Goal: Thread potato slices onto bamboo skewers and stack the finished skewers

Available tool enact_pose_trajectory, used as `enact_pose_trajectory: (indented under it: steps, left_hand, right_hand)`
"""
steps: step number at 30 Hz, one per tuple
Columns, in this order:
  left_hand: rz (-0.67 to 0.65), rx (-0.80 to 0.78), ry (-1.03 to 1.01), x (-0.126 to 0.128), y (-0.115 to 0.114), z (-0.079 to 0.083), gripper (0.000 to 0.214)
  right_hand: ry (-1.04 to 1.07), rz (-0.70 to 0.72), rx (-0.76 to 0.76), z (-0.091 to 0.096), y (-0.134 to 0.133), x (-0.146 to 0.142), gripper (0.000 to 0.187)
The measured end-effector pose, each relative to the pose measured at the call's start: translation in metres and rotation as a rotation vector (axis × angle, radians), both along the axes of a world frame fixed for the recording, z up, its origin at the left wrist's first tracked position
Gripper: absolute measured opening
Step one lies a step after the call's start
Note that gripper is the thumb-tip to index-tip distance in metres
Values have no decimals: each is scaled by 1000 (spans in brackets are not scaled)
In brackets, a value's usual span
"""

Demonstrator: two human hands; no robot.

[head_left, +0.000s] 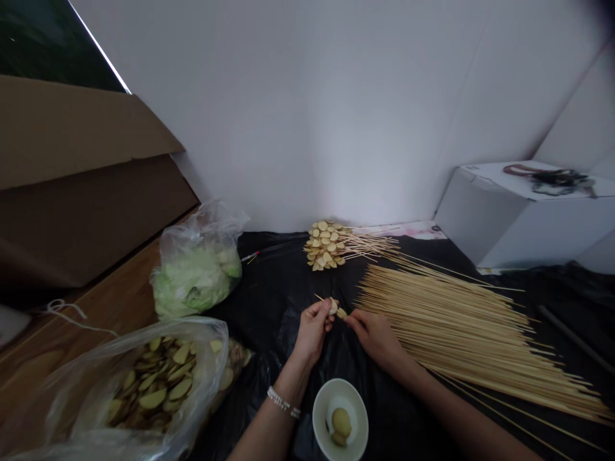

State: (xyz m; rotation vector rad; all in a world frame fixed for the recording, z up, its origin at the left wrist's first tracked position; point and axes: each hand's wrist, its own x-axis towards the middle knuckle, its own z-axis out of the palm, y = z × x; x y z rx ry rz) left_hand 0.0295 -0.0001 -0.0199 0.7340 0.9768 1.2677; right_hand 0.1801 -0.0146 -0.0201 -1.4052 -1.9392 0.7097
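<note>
My left hand (313,330) is closed in a pinch on a potato slice (332,306) threaded on a thin bamboo skewer (321,299), whose tip pokes out to the upper left. My right hand (375,333) is closed too, pinching the skewer beside a second slice (341,313). Both hands hover over black plastic sheeting (283,288). A pile of finished potato skewers (327,245) lies farther back. A big heap of bare skewers (461,326) spreads out to the right of my right hand.
A clear bag of potato slices (158,384) sits front left, with a bag of green leaves (195,272) behind it. A small white bowl (340,419) holding potato pieces stands between my forearms. A cardboard box (72,179) is at the left, a white box (523,218) at the right.
</note>
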Motion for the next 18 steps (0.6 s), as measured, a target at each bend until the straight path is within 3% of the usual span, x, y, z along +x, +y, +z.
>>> enact_pose_trajectory:
  steps: [6,10,18]
  left_hand:
    - [29,-94,-317,-10,5,7,20]
    - [94,-144,-482,-25,13,7,37]
    - [215,-179,-517,-35,18,7,36]
  right_hand:
    - [95,-44,26,8,2,9,32]
    - [118,-36,27,13,2,13,29]
    - [87,80,-20,13,-2,10,26]
